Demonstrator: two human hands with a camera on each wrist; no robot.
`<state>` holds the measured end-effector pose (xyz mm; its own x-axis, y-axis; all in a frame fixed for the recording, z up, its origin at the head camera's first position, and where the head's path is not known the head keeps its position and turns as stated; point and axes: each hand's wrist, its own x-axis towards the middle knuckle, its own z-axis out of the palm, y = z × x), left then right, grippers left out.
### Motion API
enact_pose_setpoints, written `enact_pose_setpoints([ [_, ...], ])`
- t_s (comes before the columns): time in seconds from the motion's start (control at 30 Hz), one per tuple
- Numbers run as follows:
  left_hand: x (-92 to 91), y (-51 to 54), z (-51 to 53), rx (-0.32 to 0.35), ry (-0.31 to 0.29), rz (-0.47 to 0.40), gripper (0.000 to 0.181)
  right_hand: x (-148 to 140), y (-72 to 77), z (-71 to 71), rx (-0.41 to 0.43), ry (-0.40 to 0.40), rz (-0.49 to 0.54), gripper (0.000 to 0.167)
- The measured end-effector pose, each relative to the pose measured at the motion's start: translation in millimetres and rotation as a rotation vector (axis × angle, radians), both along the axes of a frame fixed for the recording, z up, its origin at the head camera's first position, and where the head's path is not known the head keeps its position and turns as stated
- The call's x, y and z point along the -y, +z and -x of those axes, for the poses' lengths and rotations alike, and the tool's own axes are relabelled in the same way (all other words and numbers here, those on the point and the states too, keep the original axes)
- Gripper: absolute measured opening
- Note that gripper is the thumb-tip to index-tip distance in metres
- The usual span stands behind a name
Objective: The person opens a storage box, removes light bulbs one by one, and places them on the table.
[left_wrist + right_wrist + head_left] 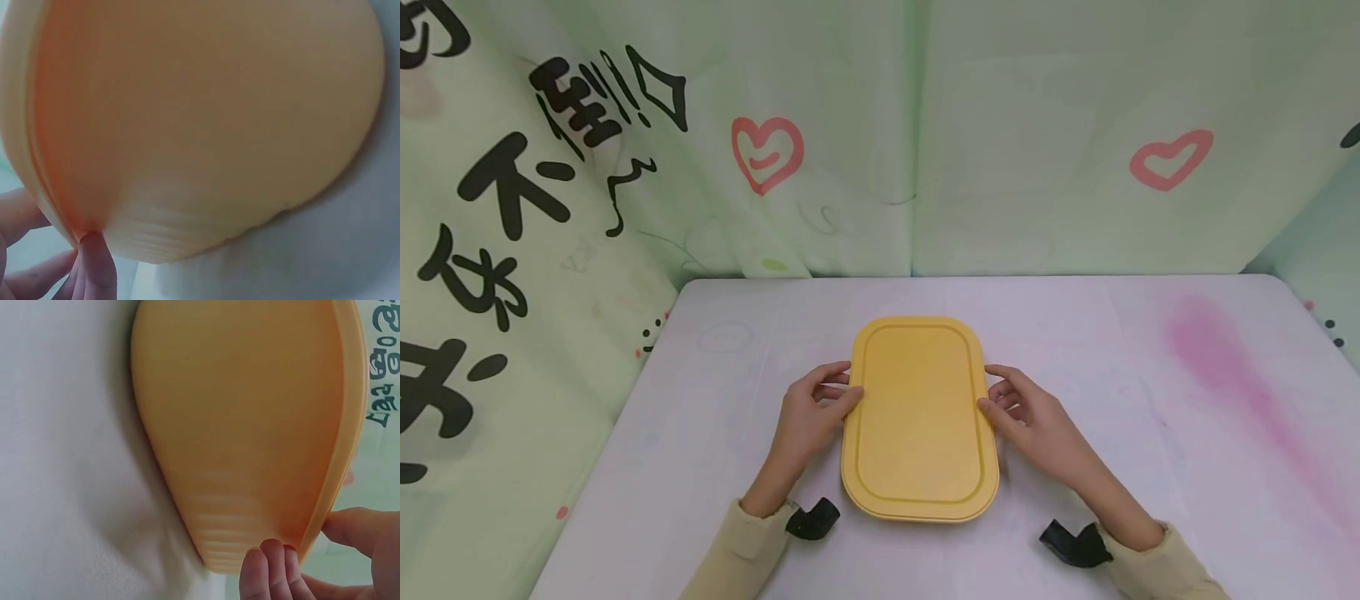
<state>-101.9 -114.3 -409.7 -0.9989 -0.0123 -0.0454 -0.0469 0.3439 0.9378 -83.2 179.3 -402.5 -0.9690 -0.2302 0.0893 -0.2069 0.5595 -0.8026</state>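
A yellow lidded plastic box (919, 425), rounded at the corners, stands lengthwise in the middle of the table. My left hand (820, 408) holds its left edge, thumb on the lid's rim and the other fingers against the side. On the opposite edge, my right hand (1026, 417) grips in the same way. In the left wrist view the smooth side wall of the box (219, 125) shows fine ridges near one end, by the fingertips. The right wrist view has the thumb at the rim and curled fingers beside the ridged wall (237, 425). The lid hides whatever is inside.
The box is on a white table (737, 333) with a pink smear (1225, 358) at its right. Pale green curtains (1000, 125) with red hearts and black characters hang behind and at the left. Black straps (1075, 546) stick out at both beige sleeves (741, 550).
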Motion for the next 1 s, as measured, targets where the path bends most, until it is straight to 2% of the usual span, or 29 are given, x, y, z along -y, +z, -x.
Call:
enact_pose_setpoints([
  [0.23, 2.9, -2.0, 2.7, 0.081, -0.016, -0.127, 0.041, -4.4, -0.4, 2.7, 0.11, 0.009, 0.119, 0.048],
  [0.43, 4.5, -1.8, 3.0, 0.12, -0.019, -0.172, 0.041, -6.8, 2.3, 3.6, 0.175, 0.018, 0.174, 0.049],
  [0.73, 5.0, -0.6, 1.4, 0.119, -0.011, -0.207, 0.04, -7.9, 6.2, 3.6, 0.247, 0.001, 0.205, 0.05],
  [1.0, 4.0, 0.6, 0.4, 0.117, -0.01, -0.236, 0.041, -7.1, 12.6, 2.1, 0.252, -0.015, 0.206, 0.05],
])
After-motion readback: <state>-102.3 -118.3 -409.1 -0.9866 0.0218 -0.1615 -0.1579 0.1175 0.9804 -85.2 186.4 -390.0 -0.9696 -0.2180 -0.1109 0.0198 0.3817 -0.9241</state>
